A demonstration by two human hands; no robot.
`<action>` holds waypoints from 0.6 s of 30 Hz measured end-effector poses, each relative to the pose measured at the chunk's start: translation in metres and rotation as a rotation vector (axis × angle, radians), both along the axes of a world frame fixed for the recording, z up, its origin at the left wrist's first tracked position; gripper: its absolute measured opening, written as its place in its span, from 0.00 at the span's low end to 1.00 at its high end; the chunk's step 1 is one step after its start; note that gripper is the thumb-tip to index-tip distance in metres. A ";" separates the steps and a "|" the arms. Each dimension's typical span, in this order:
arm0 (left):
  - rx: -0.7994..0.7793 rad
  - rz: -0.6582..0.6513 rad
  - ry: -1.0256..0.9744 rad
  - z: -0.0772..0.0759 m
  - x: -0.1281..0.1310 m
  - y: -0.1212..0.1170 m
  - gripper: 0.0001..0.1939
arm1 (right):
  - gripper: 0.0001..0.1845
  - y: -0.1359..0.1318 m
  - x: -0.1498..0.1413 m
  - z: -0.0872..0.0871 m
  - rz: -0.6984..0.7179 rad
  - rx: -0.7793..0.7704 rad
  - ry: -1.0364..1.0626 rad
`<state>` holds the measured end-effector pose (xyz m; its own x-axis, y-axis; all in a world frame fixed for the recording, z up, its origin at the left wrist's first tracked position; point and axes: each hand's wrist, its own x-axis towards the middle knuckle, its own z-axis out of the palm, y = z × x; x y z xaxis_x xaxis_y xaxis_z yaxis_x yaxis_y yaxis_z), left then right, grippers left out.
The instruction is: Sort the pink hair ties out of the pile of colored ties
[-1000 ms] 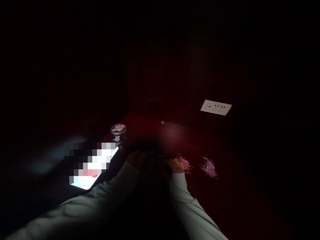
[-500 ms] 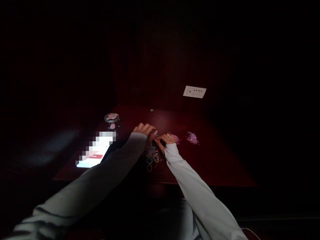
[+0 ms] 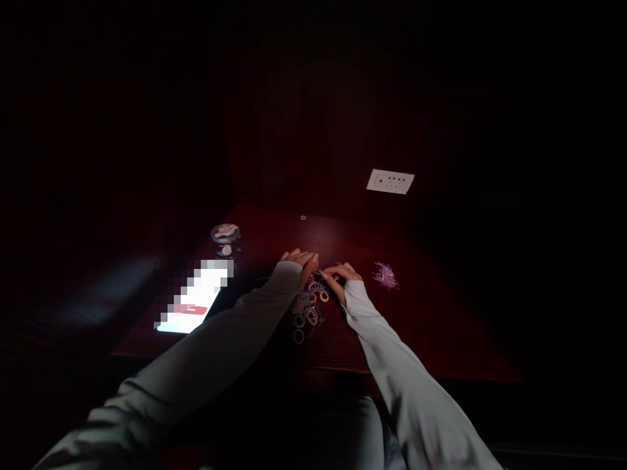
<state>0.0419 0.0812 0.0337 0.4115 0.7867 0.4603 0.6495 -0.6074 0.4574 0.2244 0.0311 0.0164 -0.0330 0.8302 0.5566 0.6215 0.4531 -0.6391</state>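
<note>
The scene is very dark. My left hand (image 3: 301,261) and my right hand (image 3: 341,275) meet over a dark red table (image 3: 421,326), fingertips close together above a heap of small coloured rubber bands (image 3: 307,312). Both hands' fingers are curled toward each other as if pinching something tiny; what they hold is too small to make out. Pale sleeves cover both arms. A small pile of pink bands (image 3: 385,275) lies just right of my right hand.
A lit phone (image 3: 193,303) lies on the table at the left. A small clear jar with a patterned lid (image 3: 225,236) stands behind it. A single green band (image 3: 303,217) lies near the far edge. A white wall socket (image 3: 390,181) is behind.
The view has pulled back and steadied. My hands have shifted slightly right, and more of the coloured band heap shows below them.
</note>
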 end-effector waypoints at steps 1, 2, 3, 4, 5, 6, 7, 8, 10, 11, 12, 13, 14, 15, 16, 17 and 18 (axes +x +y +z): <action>-0.001 -0.019 0.002 0.001 0.000 0.000 0.21 | 0.21 0.000 -0.001 0.000 0.001 -0.013 0.012; -0.002 -0.037 0.006 0.002 -0.001 0.000 0.21 | 0.21 -0.001 -0.002 0.000 -0.006 -0.021 0.026; -0.005 -0.053 0.010 0.002 -0.001 0.000 0.21 | 0.21 -0.002 -0.002 0.001 -0.017 -0.028 0.041; -0.010 -0.068 0.015 0.002 -0.001 -0.001 0.20 | 0.21 -0.002 -0.002 0.001 -0.027 -0.034 0.056; -0.014 -0.080 0.020 0.002 -0.001 -0.001 0.20 | 0.21 -0.003 -0.002 0.002 -0.033 -0.042 0.067; -0.014 -0.090 0.024 0.001 -0.001 -0.002 0.20 | 0.21 -0.004 -0.002 0.002 -0.036 -0.050 0.076; -0.008 -0.095 0.027 0.001 -0.001 -0.002 0.20 | 0.22 -0.005 -0.002 0.003 -0.039 -0.057 0.082; 0.002 -0.098 0.028 0.000 0.000 -0.003 0.20 | 0.22 -0.007 -0.001 0.004 -0.040 -0.062 0.088; 0.024 -0.100 0.031 -0.002 0.002 -0.004 0.20 | 0.22 -0.009 -0.001 0.005 -0.047 -0.065 0.100; 0.028 -0.097 0.036 -0.003 0.003 -0.005 0.20 | 0.22 -0.010 -0.001 0.005 -0.048 -0.066 0.103; 0.028 -0.089 0.042 -0.004 0.004 -0.006 0.20 | 0.22 -0.011 -0.001 0.005 -0.047 -0.068 0.101; 0.025 -0.078 0.050 -0.004 0.006 -0.006 0.19 | 0.22 -0.012 -0.001 0.005 -0.043 -0.072 0.093; 0.021 -0.071 0.061 -0.004 0.006 -0.007 0.19 | 0.22 -0.013 -0.001 0.005 -0.041 -0.074 0.081; 0.020 -0.069 0.072 -0.003 0.006 -0.007 0.18 | 0.21 -0.013 -0.001 0.005 -0.043 -0.074 0.067; 0.022 -0.071 0.082 -0.001 0.006 -0.007 0.17 | 0.21 -0.014 0.000 0.004 -0.050 -0.072 0.051; 0.026 -0.077 0.090 0.002 0.005 -0.007 0.17 | 0.21 -0.014 0.002 0.004 -0.063 -0.068 0.031; 0.032 -0.084 0.094 0.004 0.003 -0.007 0.16 | 0.21 -0.014 0.006 0.004 -0.087 -0.060 0.009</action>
